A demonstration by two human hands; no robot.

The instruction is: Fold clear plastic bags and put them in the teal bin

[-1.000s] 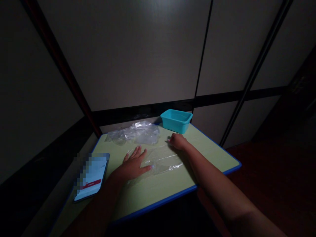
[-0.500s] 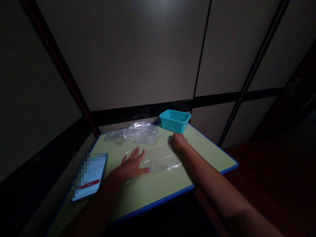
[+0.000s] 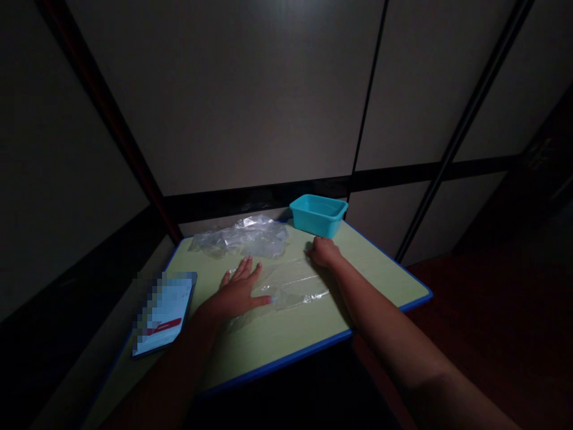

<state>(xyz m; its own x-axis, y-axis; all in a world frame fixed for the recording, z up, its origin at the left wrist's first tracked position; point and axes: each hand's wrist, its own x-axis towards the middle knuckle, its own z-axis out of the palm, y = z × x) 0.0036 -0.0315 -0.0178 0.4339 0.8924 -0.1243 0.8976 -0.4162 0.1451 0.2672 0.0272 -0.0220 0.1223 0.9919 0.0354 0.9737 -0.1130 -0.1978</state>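
Observation:
A clear plastic bag (image 3: 293, 283) lies spread flat on the table in the head view, with shiny creases along its near side. My left hand (image 3: 239, 292) rests on its left part, palm down with fingers spread. At the far right end of the bag, my right hand (image 3: 324, 251) is closed, its fingers curled round the bag's edge. The fingertips of that hand are partly hidden. Behind the hands lies a crumpled heap of clear plastic (image 3: 250, 237).
A turquoise plastic basin (image 3: 317, 222) stands at the table's back edge, just beyond my right hand. On the left lies a tablet (image 3: 168, 316), its screen lit and partly blurred out. The pale green table (image 3: 277, 352) has a blue rim. Cabinet panels (image 3: 250, 101) rise behind it.
The view has shifted slightly, so the table and everything on it sit a little higher. Both hands keep about the same place on the plastic.

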